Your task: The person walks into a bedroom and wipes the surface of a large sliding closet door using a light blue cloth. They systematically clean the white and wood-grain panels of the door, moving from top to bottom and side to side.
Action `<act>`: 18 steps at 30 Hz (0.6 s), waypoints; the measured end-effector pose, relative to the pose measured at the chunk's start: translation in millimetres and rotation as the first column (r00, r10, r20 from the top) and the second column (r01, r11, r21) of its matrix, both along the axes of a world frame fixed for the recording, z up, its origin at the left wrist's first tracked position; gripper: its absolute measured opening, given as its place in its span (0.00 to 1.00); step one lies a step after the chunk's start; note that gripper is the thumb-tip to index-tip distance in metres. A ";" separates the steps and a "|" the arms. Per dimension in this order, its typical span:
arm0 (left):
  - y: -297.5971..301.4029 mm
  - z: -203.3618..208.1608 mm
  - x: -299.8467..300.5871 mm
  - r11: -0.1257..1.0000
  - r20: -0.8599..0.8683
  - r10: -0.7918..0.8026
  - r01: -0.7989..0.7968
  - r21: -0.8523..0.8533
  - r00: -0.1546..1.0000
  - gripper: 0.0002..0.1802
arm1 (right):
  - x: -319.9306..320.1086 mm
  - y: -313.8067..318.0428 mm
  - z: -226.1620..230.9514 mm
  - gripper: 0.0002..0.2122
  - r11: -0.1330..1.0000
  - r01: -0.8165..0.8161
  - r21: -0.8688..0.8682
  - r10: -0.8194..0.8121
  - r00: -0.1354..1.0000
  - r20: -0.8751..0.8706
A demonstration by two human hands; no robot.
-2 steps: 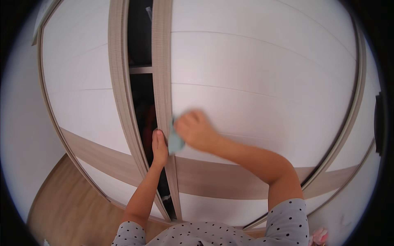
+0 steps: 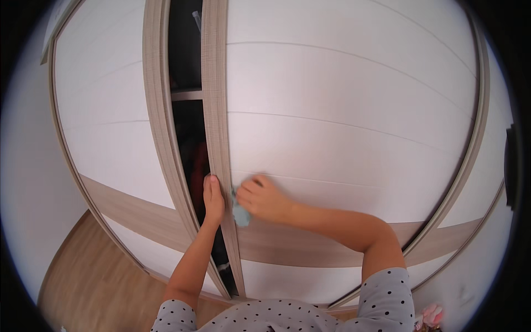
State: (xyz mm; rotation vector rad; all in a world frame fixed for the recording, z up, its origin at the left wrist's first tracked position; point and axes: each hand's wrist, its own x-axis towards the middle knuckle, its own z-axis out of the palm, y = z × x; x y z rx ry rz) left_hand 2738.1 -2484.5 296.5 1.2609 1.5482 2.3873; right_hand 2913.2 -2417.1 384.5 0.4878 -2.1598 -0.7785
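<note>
Left grip [image 2: 214, 200] pointing upward; right grip [image 2: 264, 200] curled leftward.

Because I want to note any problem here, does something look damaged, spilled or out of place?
Nothing looks spilled or damaged. Only the dark gap left of the wide door stands out a little, because no door covers it; the left hand is at the gap's right side.

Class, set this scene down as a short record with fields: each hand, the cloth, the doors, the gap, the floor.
Left hand: against the edge of the right door
Right hand: holding the cloth
Cloth: pale blue-green, partly hidden by that hand
Doors: left door and right door, both white and wood-coloured
Gap: dark, between the doors
Floor: brown wood, lower left
</note>
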 end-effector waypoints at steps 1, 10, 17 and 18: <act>2.5 -1.7 -1.8 0.999 -0.041 0.039 -0.039 0.014 0.998 0.27 | 0.8 -2.8 6.5 0.10 0.994 -0.010 -0.105 0.006 1.000 -0.030; 5.8 10.6 28.3 0.943 -0.120 0.332 -0.324 0.076 0.936 0.27 | -47.6 5.7 227.4 0.12 1.000 0.013 -0.011 -0.017 0.703 -0.711; -12.5 10.7 -4.9 0.886 -0.171 0.464 -0.452 0.105 0.869 0.28 | -29.6 -6.3 95.8 0.03 0.990 0.044 0.136 0.038 0.839 -0.543; -15.1 -6.4 -34.7 0.971 -0.144 0.232 -0.220 0.095 0.962 0.28 | -16.6 -11.1 54.7 0.04 0.994 0.028 0.106 0.016 0.920 -0.392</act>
